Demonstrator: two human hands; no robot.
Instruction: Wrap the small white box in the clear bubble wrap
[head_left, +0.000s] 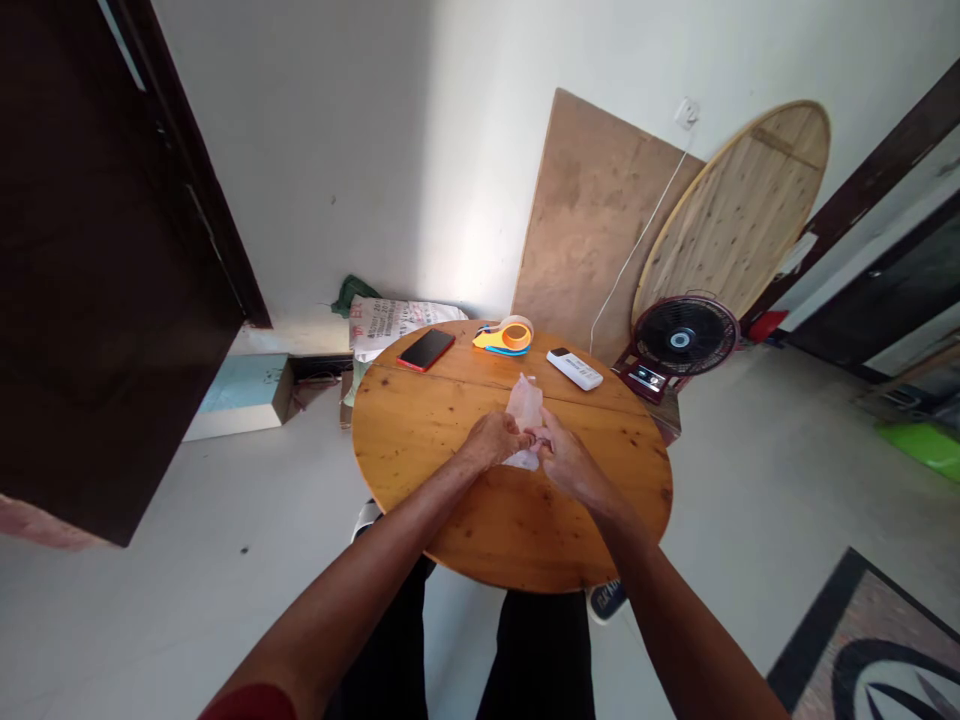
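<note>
A thin, translucent whitish plastic bag (526, 402) is gathered between my two hands above the middle of the round wooden table (420, 440). My left hand (493, 440) pinches it from the left, fingers closed. From the right, my right hand (564, 452) grips it too, its fingertips meeting those of the left. Part of the bag stands up beyond the fingers and a lower part hangs below them. Whether anything is inside the bag I cannot make out.
Along the table's far side lie a phone with a red edge (426, 350), an orange and blue tape dispenser (506, 336) and a white remote control (574, 369). Behind stand a fan (684, 338), a leaning board (592, 220) and a round wooden top (742, 210).
</note>
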